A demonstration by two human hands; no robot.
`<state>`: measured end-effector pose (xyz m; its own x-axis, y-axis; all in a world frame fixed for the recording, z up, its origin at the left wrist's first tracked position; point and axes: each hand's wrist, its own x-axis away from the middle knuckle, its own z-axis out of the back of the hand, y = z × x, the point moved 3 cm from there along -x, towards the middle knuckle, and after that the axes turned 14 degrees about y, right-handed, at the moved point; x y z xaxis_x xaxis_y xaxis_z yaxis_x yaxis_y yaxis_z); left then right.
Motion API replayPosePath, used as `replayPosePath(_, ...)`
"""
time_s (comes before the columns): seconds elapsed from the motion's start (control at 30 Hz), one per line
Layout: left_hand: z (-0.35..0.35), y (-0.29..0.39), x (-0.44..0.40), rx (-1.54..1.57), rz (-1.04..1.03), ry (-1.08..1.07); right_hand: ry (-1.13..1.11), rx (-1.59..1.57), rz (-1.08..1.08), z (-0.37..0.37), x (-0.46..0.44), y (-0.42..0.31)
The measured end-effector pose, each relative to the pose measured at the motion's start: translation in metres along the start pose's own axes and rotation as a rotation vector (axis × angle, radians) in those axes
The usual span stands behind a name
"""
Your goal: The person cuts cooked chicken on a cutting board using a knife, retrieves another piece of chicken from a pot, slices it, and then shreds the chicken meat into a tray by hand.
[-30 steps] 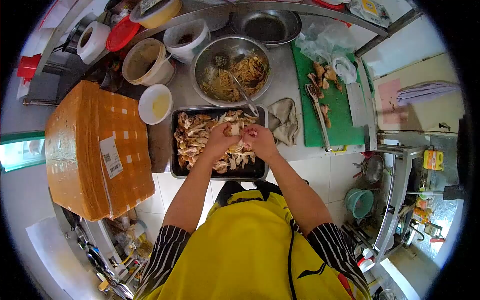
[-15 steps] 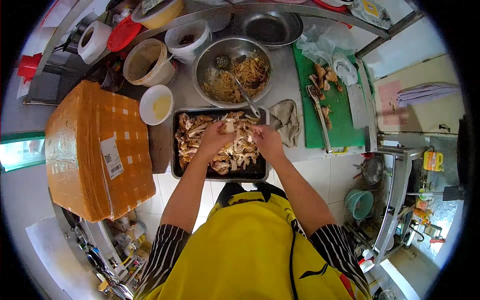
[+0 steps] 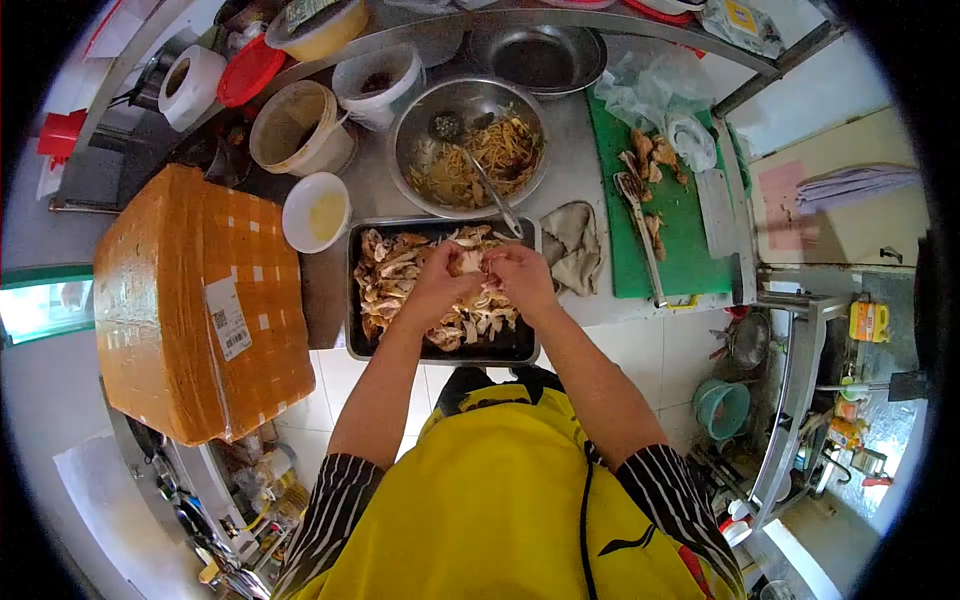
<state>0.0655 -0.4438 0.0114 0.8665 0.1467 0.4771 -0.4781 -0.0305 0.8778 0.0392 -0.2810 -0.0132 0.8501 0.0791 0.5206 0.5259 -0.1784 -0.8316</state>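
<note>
A dark rectangular tray [image 3: 356, 335] is filled with shredded, cooked-looking chicken [image 3: 392, 285]. Over its middle, my left hand [image 3: 440, 283] and my right hand [image 3: 522, 278] are close together, fingers curled in. Between them is a pale piece of chicken [image 3: 468, 262], gripped from both sides; some fingertips are hidden behind it. Just beyond the tray stands a steel bowl [image 3: 405, 180] holding a brownish shredded mix [image 3: 505, 150] and a ladle [image 3: 490, 190] leaning on its rim. A crumpled grey cloth [image 3: 572, 245] lies right of the tray.
On the right, a green cutting board [image 3: 630, 275] carries meat pieces [image 3: 655, 155], tongs [image 3: 640, 225], a cleaver [image 3: 714, 210] and a plastic bag [image 3: 650, 85]. A large taped carton [image 3: 190, 330] stands at left, beside a white tub [image 3: 316, 190] with yellowish contents. A metal shelf [image 3: 430, 30] crosses overhead.
My right hand has shifted left and the hands are now closer together, both at the pale chicken piece. The bowl, board and carton are where they were.
</note>
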Motion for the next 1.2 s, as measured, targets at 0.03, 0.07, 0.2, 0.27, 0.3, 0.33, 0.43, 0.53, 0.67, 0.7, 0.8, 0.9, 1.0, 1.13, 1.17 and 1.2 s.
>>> replayPosePath(0.03, -0.002, 0.01, 0.007, 0.078, 0.055, 0.004, 0.009, 0.008, -0.006, 0.0, 0.002, -0.001)
replayPosePath(0.07, -0.002, 0.014, 0.01, 0.155, 0.111, 0.008, 0.018, 0.015, -0.013, 0.001, 0.004, -0.002)
replayPosePath(0.2, 0.005, 0.001, 0.006, 0.071, 0.06, 0.03, 0.084, 0.518, 0.315, 0.016, 0.002, 0.002)
replayPosePath(0.27, 0.006, -0.002, 0.006, 0.097, 0.11, 0.072, 0.134, 0.625, 0.517, 0.013, 0.008, -0.014)
replayPosePath(0.3, 0.006, -0.003, 0.005, 0.072, 0.085, 0.051, 0.156, 0.678, 0.614, 0.011, 0.013, -0.02)
replayPosePath(0.33, 0.006, -0.004, 0.004, 0.048, 0.061, 0.031, 0.1, 0.569, 0.485, 0.01, 0.014, -0.018)
replayPosePath(0.43, 0.006, 0.002, 0.004, -0.279, -0.135, 0.014, -0.028, 0.411, 0.227, 0.004, 0.015, -0.016)
replayPosePath(0.53, 0.002, 0.018, 0.01, -0.385, -0.129, -0.046, -0.072, 0.548, 0.201, 0.001, 0.015, -0.023)
replayPosePath(0.67, 0.002, 0.012, 0.006, -0.349, -0.218, -0.079, -0.055, 0.504, 0.213, -0.001, 0.014, -0.021)
replayPosePath(0.7, 0.003, 0.007, 0.003, -0.246, -0.159, -0.075, -0.031, 0.464, 0.23, -0.002, 0.01, -0.014)
replayPosePath(0.8, 0.002, -0.001, 0.0, 0.041, 0.006, -0.04, 0.092, 0.1, 0.171, -0.003, -0.002, 0.014)
replayPosePath(0.9, 0.002, -0.004, 0.005, 0.251, 0.093, 0.029, 0.055, -0.114, -0.012, -0.009, 0.013, -0.014)
replayPosePath(1.0, 0.012, -0.019, 0.003, 0.346, 0.104, 0.098, 0.151, 0.088, 0.085, 0.01, 0.0, -0.012)
replayPosePath(1.13, 0.02, -0.021, 0.002, 0.271, 0.097, 0.146, 0.135, 0.549, 0.415, 0.031, -0.032, 0.038)
replayPosePath(1.17, 0.02, -0.021, 0.002, 0.233, 0.079, 0.141, 0.151, 0.674, 0.452, 0.019, -0.005, 0.0)
replayPosePath(1.2, 0.019, -0.02, 0.001, 0.196, 0.081, 0.138, 0.166, 0.798, 0.489, 0.009, 0.013, -0.026)
